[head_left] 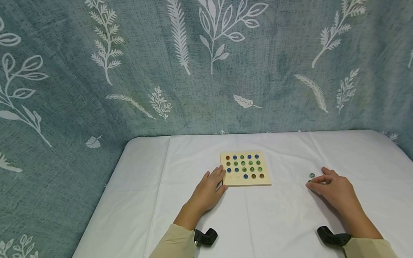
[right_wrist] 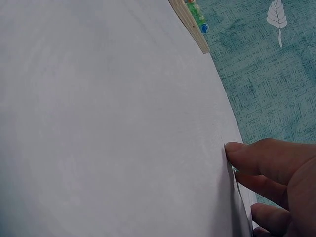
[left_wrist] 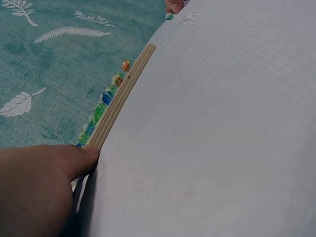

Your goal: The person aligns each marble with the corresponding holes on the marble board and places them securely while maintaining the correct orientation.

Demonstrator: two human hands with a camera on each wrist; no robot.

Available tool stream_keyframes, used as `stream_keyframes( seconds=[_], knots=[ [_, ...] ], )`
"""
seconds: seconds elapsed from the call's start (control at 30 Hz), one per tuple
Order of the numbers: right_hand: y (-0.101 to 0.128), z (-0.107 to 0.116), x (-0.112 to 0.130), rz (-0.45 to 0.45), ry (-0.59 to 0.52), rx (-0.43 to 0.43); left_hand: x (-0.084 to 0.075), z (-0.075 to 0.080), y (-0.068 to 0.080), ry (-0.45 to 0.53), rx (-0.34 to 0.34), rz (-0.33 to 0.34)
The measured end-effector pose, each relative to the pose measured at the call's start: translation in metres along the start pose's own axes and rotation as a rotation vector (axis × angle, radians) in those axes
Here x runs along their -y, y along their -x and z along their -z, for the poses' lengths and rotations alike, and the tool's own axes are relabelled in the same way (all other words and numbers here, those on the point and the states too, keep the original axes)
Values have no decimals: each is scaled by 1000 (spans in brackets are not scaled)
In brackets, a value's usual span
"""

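Note:
A pale wooden board (head_left: 246, 182) lies on the white cloth, with rows of blue, green and amber glass marbles set in it. Two bare hollows (head_left: 233, 177) show at its front left. My left hand (head_left: 209, 190) rests at the board's left edge, fingers extended, the thumb (left_wrist: 89, 154) touching the front corner. Off to the right, my right hand (head_left: 336, 189) pinches a green marble (head_left: 310, 181) between thumb and index finger, low over the cloth. Another green marble (head_left: 312, 175) lies just beyond those fingertips. In the right wrist view the fingers mostly hide the pinched marble.
White cloth (head_left: 281, 217) with soft creases covers the table. A teal curtain (head_left: 199, 106) with white leaf prints hangs behind the table and along its left side. Black wrist mounts (head_left: 206, 237) sit at both sleeve cuffs.

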State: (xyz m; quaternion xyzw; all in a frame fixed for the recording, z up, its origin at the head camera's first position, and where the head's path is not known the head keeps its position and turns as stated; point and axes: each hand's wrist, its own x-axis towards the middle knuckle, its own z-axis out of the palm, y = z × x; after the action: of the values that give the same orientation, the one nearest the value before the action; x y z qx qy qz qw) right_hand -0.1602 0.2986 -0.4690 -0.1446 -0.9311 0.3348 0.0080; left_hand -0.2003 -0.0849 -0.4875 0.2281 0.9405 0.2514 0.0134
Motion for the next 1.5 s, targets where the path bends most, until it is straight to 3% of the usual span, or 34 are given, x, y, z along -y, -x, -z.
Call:
stream_keyframes(
  seconds=[0.53,0.73,0.87,0.97,1.23,1.5],
  knots=[
    [0,-2,1,32,-10,13,2,0,-1,-19,2,12],
    [5,-5,11,-9,-139,-35,2,1,-2,-18,2,10],
    [9,-13,35,24,-225,-100,3,1,-1,-15,3,9],
    [11,-24,61,85,-228,-120,3,1,-1,-12,2,10],
    [14,-66,118,224,-186,-38,3,0,0,-10,3,12],
    [15,-102,144,373,-114,30,2,0,-2,-19,11,0]
  ],
)
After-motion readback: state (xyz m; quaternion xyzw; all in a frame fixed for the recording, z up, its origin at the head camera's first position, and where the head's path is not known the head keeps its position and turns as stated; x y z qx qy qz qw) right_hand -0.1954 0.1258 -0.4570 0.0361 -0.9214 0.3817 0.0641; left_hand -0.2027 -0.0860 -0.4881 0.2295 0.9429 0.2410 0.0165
